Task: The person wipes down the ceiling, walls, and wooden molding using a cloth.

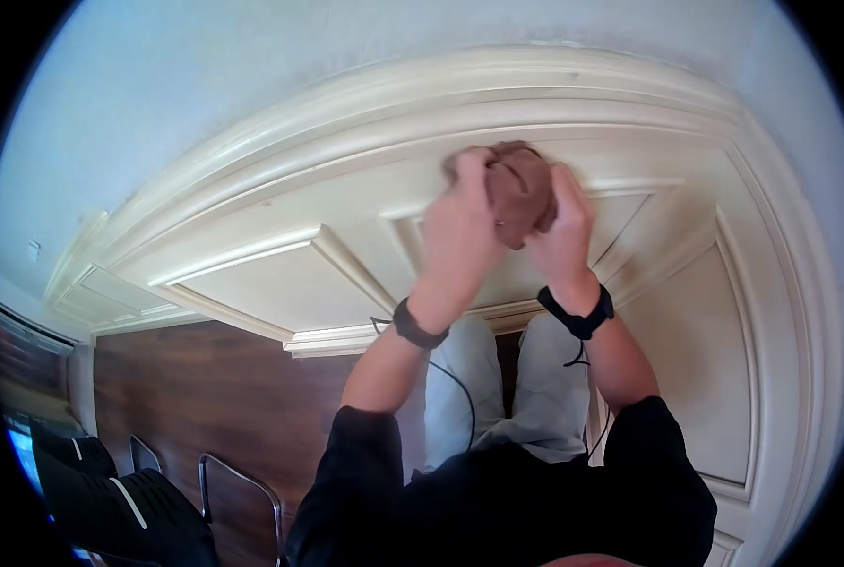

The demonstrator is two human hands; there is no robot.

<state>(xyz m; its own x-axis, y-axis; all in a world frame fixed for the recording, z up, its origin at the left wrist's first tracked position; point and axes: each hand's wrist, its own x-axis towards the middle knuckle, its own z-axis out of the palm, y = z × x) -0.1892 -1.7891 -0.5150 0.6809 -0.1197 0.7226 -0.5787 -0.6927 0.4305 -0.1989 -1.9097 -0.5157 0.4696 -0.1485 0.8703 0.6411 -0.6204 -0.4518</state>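
Note:
A crumpled brown cloth (pixel 520 189) is bunched between my two hands, in front of the cream panelled woodwork. My left hand (pixel 462 227) grips it from the left side, fingers curled round it and slightly blurred. On the other side my right hand (pixel 568 227) is closed on the cloth's right edge. Both wrists carry dark bands, the left wristband (pixel 416 326) and the right wristband (pixel 583 310). Whether the cloth touches the panel behind it I cannot tell.
Cream moulded panels (pixel 252 283) run across in front, below a pale wall (pixel 346 42). Another panelled section (pixel 696 350) stands at the right. Black chairs (pixel 124 501) with metal frames stand on the brown wooden floor (pixel 223 387) at lower left. Thin black cables (pixel 469 406) hang near my legs.

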